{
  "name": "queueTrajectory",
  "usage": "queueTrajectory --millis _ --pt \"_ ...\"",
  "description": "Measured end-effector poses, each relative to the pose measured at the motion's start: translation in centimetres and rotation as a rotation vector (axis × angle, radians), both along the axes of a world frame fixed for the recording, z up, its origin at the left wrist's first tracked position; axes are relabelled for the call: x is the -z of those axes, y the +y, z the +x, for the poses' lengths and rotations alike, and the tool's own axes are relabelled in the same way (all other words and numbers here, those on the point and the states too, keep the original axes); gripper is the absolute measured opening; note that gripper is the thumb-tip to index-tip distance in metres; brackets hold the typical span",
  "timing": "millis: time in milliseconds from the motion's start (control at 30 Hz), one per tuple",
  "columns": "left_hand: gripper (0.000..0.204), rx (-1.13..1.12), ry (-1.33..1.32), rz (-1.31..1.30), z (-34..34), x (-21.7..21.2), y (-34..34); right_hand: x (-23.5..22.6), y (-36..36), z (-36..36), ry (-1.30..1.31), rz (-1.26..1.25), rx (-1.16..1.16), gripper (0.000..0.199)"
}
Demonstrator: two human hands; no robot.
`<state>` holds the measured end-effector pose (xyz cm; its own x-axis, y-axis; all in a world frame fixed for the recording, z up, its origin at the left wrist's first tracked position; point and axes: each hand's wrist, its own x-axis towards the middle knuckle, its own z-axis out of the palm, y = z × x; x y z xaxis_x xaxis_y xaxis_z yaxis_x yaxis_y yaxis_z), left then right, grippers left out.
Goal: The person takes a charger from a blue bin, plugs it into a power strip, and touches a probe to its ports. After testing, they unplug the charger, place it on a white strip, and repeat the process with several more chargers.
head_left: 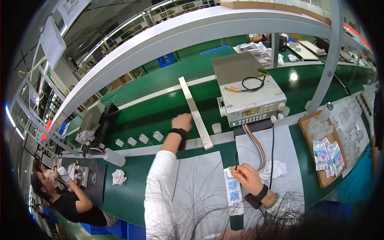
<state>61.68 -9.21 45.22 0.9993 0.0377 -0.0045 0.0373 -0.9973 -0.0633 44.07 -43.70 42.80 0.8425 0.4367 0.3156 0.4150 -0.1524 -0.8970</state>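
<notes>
My left hand (182, 122), with a black wristband, reaches out over the green conveyor, just left of a long white bar (196, 113) lying across it. Its fingers are small and blurred, so what they hold, if anything, cannot be made out. Closer to me, my right hand (249, 178) pinches a small yellowish plug (234, 171) with a black lead rising from it. That plug is at the far end of a white power strip (234, 191) with blue socket faces. Several small white square plastic pieces (144, 139) sit on the conveyor left of my left hand.
A grey bench instrument (256, 108) stands beyond my right hand; a rainbow ribbon cable (256, 148) hangs from it. At right lies a cardboard tray (320, 176) of packets and clear parts. A white bottle (115, 157) and crumpled cloth (119, 177) lie left. A co-worker (72, 200) sits farther left.
</notes>
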Motion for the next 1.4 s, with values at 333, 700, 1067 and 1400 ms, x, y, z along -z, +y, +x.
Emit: queueTrajectory --millis 333,700,1067,1400 --pt "0.030 -0.360 -0.037 0.327 -6.2 5.5 11.1 0.6 0.3 -0.1 -0.004 0.015 0.012 0.021" --pt "0.047 0.229 0.148 -1.203 -24.3 0.4 -12.8 0.6 0.1 0.6 -0.017 0.031 0.021 0.023" --pt "0.039 0.526 -0.108 -0.603 -26.5 0.5 -17.8 0.8 0.0 0.2 -0.038 0.072 0.017 0.025" --pt "0.044 0.358 -0.022 -1.076 -22.0 2.9 -14.1 0.9 0.4 0.0 -0.140 0.079 0.031 0.022"
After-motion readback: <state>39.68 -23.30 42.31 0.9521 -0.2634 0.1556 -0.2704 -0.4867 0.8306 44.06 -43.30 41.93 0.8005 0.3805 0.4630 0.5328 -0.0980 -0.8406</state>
